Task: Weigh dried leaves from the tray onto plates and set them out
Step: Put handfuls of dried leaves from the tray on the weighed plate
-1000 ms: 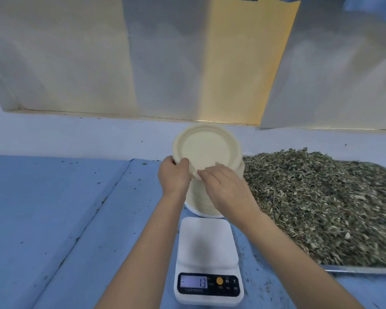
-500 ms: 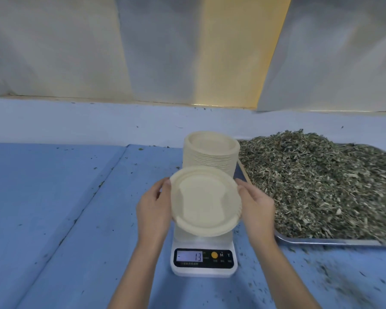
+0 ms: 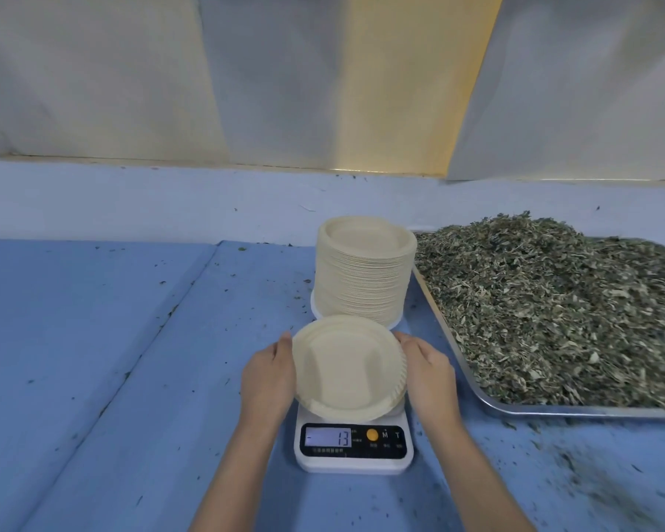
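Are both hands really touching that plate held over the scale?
Touching. The head view shows the left hand and the right hand gripping opposite edges of the plate, with the fingers meeting its rim and no gap visible.

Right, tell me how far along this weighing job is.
Barely started. Done: one plate is off the stack. In hand: the left hand and right hand hold that plate by its rim just over the scale, whose display reads 13; whether it rests on the platform I cannot tell. Left: the plate is bare, the dried leaves all lie in the tray, and no filled plate is in view.
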Tool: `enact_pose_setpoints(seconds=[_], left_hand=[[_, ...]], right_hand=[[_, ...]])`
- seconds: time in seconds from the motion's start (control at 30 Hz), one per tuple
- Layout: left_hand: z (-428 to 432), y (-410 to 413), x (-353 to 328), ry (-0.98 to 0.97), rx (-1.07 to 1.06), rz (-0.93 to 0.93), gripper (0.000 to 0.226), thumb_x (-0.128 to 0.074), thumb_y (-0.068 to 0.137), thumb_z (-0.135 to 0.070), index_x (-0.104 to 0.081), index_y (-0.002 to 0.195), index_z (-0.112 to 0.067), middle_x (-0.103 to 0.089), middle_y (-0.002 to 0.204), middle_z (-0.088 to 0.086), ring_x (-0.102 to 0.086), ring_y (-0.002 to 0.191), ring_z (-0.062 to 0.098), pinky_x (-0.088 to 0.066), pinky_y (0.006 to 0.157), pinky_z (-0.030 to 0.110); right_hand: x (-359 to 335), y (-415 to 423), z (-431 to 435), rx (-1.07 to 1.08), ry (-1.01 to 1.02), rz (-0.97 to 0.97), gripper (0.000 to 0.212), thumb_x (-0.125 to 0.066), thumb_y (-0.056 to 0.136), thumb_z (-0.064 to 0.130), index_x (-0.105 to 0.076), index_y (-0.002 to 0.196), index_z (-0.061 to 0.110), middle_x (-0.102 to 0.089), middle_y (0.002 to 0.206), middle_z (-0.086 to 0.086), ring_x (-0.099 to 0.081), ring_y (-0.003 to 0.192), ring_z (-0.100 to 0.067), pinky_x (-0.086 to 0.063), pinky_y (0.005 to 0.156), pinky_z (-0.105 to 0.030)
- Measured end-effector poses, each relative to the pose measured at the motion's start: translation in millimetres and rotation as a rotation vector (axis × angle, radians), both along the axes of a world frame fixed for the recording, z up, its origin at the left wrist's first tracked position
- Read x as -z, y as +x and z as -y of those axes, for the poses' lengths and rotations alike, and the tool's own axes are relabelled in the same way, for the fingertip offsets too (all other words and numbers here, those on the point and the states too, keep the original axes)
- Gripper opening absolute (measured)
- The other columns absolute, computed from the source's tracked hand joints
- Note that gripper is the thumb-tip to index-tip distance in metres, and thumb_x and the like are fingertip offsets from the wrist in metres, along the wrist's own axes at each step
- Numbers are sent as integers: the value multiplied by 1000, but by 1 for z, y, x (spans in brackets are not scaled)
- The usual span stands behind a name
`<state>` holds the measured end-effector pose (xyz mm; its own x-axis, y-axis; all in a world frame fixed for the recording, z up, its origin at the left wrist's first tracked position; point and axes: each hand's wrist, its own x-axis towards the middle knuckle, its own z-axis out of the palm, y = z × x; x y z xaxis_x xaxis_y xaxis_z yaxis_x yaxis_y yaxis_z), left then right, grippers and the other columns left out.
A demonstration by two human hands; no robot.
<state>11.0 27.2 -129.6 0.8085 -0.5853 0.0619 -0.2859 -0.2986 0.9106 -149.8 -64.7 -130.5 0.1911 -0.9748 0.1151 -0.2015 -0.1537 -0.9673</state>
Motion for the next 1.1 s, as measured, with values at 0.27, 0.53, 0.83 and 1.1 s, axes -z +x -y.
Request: enact_pose_setpoints(seconds=[0.27,0.53,0.83,1.1], left_hand=[[0,3,6,-6,13,-76,51,-33,99,-37,-55,68,-4,-56,64,-1,-49,64,16,-32,56,24],[1,-18,-17,-149,-30,139,31,-40,99,-28,-63,119,-24,-55,119,-7,-44,92,0,-30,80,20],[35,-105,-35,-287,319,58,24,-49,93,-19,-68,87,-31,-66,90,-19,-54,85,-14,-37,69,1],[51,-131,-27,-279,375,-10,26,-47,94,-21,-71,88,-27,-67,88,-18,-53,68,2,-48,69,26]], right_hand=[[8,2,1,0,27,26,22,-46,97,26,-65,94,35,-60,81,24,-54,80,-1,-38,66,-17],[-14,-21,10,67,-248,-34,31,-48,95,11,-62,122,20,-65,104,11,-55,82,16,-38,71,0],[-31,-87,45,180,-19,-1048,55,-44,95,45,-27,147,39,-7,159,-10,-1,145,-37,-16,114,-55],[-21,-89,60,-50,64,-1025,53,-42,99,31,-22,149,36,-18,146,-20,-38,125,-43,-39,101,-43]])
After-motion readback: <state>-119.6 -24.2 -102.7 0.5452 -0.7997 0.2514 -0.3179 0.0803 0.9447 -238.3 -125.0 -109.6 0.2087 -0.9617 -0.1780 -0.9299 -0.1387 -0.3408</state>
